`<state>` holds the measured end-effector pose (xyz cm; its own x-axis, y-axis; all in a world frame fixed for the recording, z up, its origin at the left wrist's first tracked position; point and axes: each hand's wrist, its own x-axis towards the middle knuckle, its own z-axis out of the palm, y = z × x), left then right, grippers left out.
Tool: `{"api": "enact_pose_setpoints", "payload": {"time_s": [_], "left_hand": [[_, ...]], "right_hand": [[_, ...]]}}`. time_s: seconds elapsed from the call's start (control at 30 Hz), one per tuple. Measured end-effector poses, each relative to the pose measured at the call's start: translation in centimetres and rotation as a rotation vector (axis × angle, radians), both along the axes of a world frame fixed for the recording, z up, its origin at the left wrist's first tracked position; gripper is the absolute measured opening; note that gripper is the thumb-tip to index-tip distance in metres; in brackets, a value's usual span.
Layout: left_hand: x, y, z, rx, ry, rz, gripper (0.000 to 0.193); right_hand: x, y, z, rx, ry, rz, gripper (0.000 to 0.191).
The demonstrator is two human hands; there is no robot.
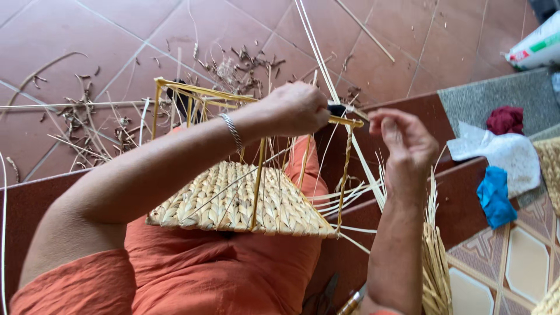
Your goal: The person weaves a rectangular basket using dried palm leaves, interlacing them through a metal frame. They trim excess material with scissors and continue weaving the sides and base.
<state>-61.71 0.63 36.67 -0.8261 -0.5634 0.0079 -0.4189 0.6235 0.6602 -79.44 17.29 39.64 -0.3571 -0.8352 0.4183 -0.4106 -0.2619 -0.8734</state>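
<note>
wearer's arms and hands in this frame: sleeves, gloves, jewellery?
Both forearms are bare and there are no gloves. The left hand has a thin silver-coloured bracelet at the wrist. The right hand shows no ring or band. An orange short sleeve covers the left upper arm.
</note>
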Motion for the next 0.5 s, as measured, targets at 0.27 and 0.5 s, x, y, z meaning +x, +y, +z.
{"api": "enact_pose_setpoints", "payload": {"time_s": [0.27,0.5], "left_hand": [[-4.0,1.5,-0.9,-0.228,0.044,0.075,0.037],[-2.1,-2.4,1.7,-0.190,-0.006,0.147,0.067]], "right_hand": [[-4.1,3.2,-3.8,0.057,-0.350,-0.142,0.008],[-10.7,7.1,-7.3,0.005,-0.615,-0.131,0.011]]}}
